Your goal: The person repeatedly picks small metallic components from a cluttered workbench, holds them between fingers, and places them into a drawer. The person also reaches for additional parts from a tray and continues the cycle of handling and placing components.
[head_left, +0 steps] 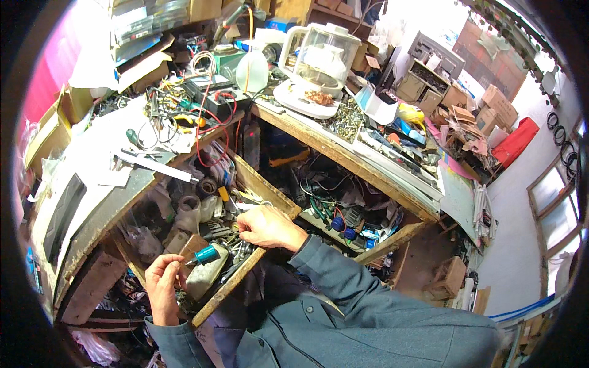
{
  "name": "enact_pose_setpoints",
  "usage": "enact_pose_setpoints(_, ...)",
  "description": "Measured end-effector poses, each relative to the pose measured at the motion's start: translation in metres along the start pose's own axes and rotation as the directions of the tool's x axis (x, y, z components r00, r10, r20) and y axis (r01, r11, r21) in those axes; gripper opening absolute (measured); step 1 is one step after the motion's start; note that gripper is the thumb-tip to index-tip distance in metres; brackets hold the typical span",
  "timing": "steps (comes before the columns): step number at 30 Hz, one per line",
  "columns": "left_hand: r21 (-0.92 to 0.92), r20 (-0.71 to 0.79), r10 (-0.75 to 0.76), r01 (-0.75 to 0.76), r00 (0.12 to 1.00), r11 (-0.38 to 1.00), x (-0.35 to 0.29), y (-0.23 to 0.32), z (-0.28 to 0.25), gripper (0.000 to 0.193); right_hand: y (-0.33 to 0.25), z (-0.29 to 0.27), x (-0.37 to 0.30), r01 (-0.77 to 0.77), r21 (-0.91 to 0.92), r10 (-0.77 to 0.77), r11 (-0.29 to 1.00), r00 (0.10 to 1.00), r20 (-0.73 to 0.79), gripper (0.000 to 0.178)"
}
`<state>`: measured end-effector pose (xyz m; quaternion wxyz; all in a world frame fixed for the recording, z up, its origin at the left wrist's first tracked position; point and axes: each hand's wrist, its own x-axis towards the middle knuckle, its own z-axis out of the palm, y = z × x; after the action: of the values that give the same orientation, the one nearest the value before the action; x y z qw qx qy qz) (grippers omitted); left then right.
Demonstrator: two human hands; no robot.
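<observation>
Down at the bottom of the frame, a grey jacket (368,325), then an open wooden drawer (230,286) totally crammed with junk. On the left hand (162,285), lower left of center: pinching what looks like the narrow end of a teal-handled tool (207,254), handle end up and to the right, above a pale slab (205,276) in the drawer. On the right hand (270,227), near the middle: fingers curled down beside loose metal bits (216,230), but honestly can't tell if gripping anything.

Further back, under the workbench (343,156), two round blue parts (350,233). On top, upper middle: a clear jug (325,52), a heap of small brassy pieces (348,118), red leads (227,95) to the left. Way back, upper right, a red bag (515,142) by a white wall (503,214).
</observation>
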<state>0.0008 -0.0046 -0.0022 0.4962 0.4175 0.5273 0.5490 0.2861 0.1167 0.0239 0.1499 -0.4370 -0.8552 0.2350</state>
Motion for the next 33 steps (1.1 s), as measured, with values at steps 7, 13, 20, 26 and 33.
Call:
enact_pose_setpoints(7, 0.012, 0.016, 0.002, -0.002, 1.000, 1.000, 0.001, -0.002, -0.002, 0.011, 0.000, 0.001, 0.001, 0.004, 0.009, -0.004, 1.000, 1.000, -0.018, 0.015)
enact_pose_setpoints(13, -0.019, 0.016, -0.014, 0.014, 1.000, 1.000, 0.000, -0.003, 0.000, 0.012, 0.001, 0.002, 0.000, 0.011, -0.004, -0.011, 1.000, 0.999, -0.032, 0.015)
enact_pose_setpoints(20, -0.062, 0.016, -0.037, 0.038, 0.999, 0.997, -0.003, 0.002, 0.006, 0.010, -0.004, -0.001, -0.001, -0.009, -0.017, 0.008, 1.000, 1.000, -0.022, 0.016)
enact_pose_setpoints(26, -0.061, 0.060, -0.019, 0.022, 0.998, 0.998, -0.003, 0.000, 0.006, 0.012, -0.002, 0.001, -0.001, -0.002, -0.011, 0.001, 1.000, 0.999, -0.040, 0.016)
enact_pose_setpoints(33, -0.093, 0.027, -0.005, 0.008, 1.000, 0.996, -0.003, -0.001, 0.009, 0.020, -0.001, 0.002, 0.000, -0.011, 0.002, 0.011, 1.000, 0.999, -0.042, 0.016)
